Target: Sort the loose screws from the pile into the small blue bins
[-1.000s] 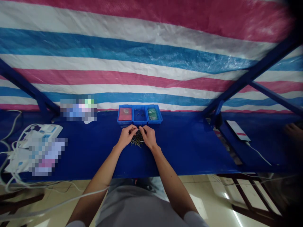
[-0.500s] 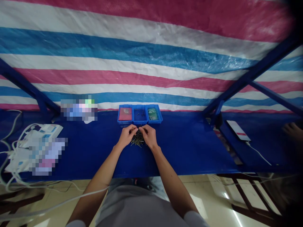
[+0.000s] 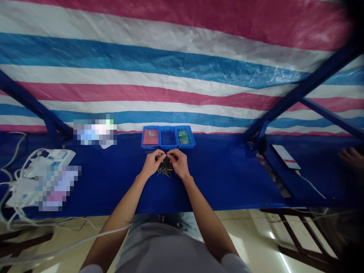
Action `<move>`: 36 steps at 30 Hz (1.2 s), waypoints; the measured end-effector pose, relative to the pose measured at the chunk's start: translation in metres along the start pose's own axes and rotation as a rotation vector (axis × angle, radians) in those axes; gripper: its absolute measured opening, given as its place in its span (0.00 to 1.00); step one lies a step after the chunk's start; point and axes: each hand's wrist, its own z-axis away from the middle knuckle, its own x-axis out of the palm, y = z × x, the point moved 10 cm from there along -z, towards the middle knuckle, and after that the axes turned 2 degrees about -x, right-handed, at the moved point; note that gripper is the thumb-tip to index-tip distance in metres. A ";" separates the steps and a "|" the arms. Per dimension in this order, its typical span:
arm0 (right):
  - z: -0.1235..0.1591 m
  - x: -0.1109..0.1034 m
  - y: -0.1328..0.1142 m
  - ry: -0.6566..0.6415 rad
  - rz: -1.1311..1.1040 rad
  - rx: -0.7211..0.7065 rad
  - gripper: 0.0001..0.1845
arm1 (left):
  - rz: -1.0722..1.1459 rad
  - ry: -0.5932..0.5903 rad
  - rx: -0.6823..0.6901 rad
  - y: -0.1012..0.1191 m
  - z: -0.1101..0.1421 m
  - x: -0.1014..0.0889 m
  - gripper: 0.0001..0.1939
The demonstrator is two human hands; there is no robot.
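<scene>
Mid-tabletop (image 3: 227, 182), near edge: loose pile of pins (image 3: 165, 168), thin, dark w/ brass glints, btwn both hands. L hand (image 3: 152, 163) at pile's left side, fingers curled, tips pinched narrow just over pins. R hand (image 3: 179, 163) at right side, same narrow pinch, tips almost meeting L's. Anything held btwn fingertips too small to tell.

Just far of hands: 3 blue bins (image 3: 167, 137) in a row, side by side. Left bin (image 3: 150, 137) w/ red packet, middle bin (image 3: 168, 139) w/ a few dark pins, right bin (image 3: 184, 137) w/ green packets.

Far left of tabletop: blurred object (image 3: 95, 132). Near left: power strip (image 3: 54, 159) in tangle of white cables (image 3: 17, 189). Right, well apart: phone (image 3: 286, 156) on cable (image 3: 311, 185). Far right edge: co-worker's hand (image 3: 351, 157). Behind all: striped tarp (image 3: 182, 64), pink, white, blue, on blue frame (image 3: 301, 91). Below: tile floor (image 3: 244, 242).
</scene>
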 end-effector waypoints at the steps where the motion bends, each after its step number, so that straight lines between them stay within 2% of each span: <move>1: 0.000 0.000 0.000 0.002 -0.005 -0.002 0.07 | 0.000 -0.003 -0.001 0.000 0.000 0.000 0.13; 36: -0.001 -0.001 -0.009 -0.026 0.042 -0.043 0.08 | 0.026 -0.003 -0.006 0.000 0.000 -0.001 0.18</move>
